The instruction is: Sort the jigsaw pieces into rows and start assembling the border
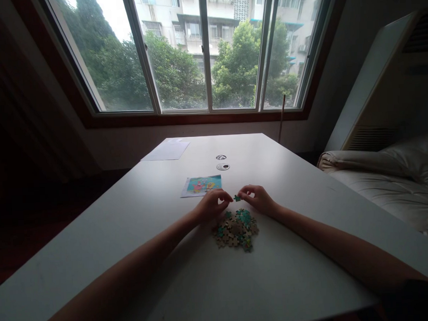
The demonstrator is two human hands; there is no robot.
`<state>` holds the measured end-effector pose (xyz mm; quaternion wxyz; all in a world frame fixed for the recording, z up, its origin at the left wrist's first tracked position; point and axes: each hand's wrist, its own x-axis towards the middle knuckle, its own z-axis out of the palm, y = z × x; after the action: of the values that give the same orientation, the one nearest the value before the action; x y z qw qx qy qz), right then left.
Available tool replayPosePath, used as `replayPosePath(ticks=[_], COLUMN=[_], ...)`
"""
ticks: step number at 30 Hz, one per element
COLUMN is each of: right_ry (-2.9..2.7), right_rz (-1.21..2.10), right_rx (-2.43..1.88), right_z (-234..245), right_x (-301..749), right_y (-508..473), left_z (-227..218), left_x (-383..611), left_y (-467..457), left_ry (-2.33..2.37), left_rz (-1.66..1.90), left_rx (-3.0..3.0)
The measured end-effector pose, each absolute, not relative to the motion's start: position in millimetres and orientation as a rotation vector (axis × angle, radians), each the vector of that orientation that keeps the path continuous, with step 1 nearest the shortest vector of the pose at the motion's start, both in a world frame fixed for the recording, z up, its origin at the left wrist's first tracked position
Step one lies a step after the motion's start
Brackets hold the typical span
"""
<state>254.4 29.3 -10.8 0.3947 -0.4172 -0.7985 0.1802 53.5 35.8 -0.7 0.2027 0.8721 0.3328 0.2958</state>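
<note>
A teal jigsaw puzzle piece (237, 198) is pinched between the thumb and forefinger of my right hand (260, 200), just above the far side of a loose heap of puzzle pieces (234, 229). My left hand (211, 204) is to the left of that piece, its fingers curved and a little apart, with nothing visible in them. The fingertips come close to the held piece without appearing to touch it. In the heap, some pieces show brown backs and others teal printed faces. A colourful cartoon picture sheet (204, 184) lies flat just beyond my left hand, partly covered by it.
The white table (293, 266) stretches toward the window (205, 52). White paper (167, 149) lies at its far left corner. Two round fittings (223, 166) mark the far middle. At right are a padded sofa (385, 181) and a tall pale cabinet-like unit (369, 78); a thin stick (281, 119) leans behind the table.
</note>
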Motion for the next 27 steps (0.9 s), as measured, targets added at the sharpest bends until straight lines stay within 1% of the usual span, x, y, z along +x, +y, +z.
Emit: replayPosePath(ticks=[3, 14, 18, 27], right_ry=[-1.984, -1.958, -1.924, -2.049], right_rz=[0.491, 0.451, 0.340, 0.136], right_rx=[-1.078, -1.041, -0.997, -0.897], right_z=[-11, -15, -16, -15], right_x=[254, 253, 253, 253], right_y=[30, 28, 27, 25], left_z=[-4, -12, -14, -11], left_x=[60, 61, 58, 59], left_y=[38, 38, 39, 36], left_ry=[0.991, 1.023, 1.033, 0.980], left_rz=[0.906, 1.040, 1.095, 1.100], left_rx=[2.319, 2.082, 1.987, 1.949])
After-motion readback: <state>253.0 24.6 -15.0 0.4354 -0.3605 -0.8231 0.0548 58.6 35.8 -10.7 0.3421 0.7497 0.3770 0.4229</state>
